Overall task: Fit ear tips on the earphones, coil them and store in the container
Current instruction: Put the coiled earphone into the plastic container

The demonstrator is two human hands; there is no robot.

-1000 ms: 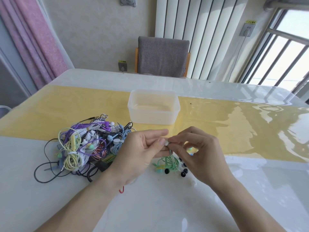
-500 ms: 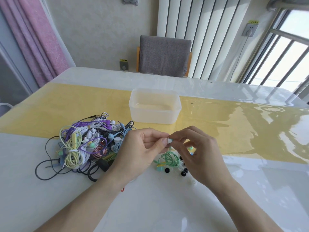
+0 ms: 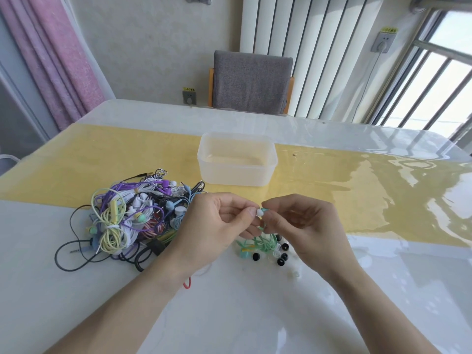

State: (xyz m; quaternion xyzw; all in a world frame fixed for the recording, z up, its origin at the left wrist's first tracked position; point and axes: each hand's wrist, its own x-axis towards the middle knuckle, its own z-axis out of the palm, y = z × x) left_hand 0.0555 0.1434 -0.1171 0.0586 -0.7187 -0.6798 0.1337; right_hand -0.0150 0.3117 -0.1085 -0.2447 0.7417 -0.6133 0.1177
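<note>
Since half a second ago both hands have stayed raised together over the table (image 3: 255,315), and a white ear tip (image 3: 259,212) now shows clearly between their fingertips where it was barely visible. Largest on the white table is the yellow runner (image 3: 357,195) crossing it; on that, at twelve o'clock from the hands, sits the translucent container (image 3: 236,159). At nine o'clock lies the tangled pile of earphones (image 3: 132,218) in purple, yellow, white and black. The left hand (image 3: 217,223) pinches the white ear tip with thumb and forefinger; the right hand (image 3: 304,223) pinches the green earbud (image 3: 264,210) against it. The green cable (image 3: 263,241) hangs down to a loose heap at six o'clock, beside several black ear tips (image 3: 281,259).
</note>
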